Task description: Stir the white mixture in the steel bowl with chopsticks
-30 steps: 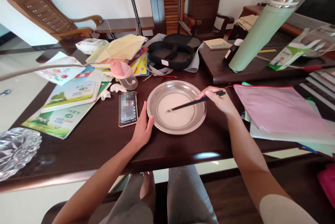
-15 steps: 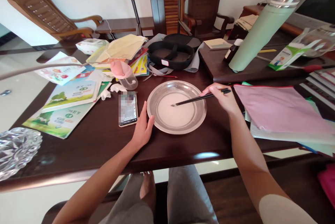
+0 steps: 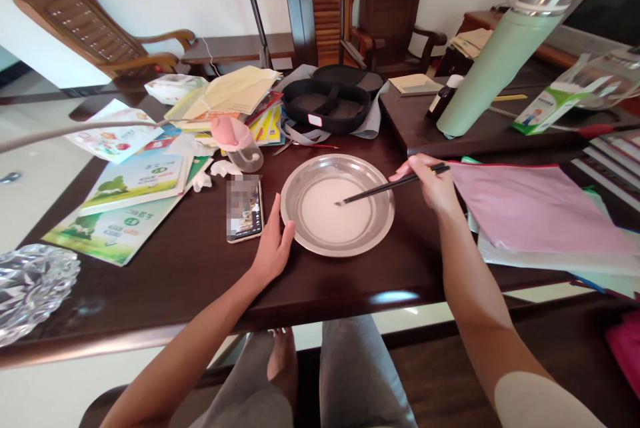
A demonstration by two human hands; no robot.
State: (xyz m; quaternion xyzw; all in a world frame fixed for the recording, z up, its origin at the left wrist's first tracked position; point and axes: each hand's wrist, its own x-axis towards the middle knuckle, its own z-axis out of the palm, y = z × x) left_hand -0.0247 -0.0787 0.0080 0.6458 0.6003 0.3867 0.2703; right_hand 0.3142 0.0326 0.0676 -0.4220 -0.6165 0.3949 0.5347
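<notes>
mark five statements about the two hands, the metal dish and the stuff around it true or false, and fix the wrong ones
1. The right hand holds black chopsticks that reach into the metal dish. True.
2. The metal dish is bare inside. False: whitish contents cover its bottom.
3. The left hand is at the left rim of the metal dish, next to the phone. True.
4. The phone lies to the right of the metal dish. False: it lies to the left of it.
5. The black case beyond the metal dish is open. True.
</notes>
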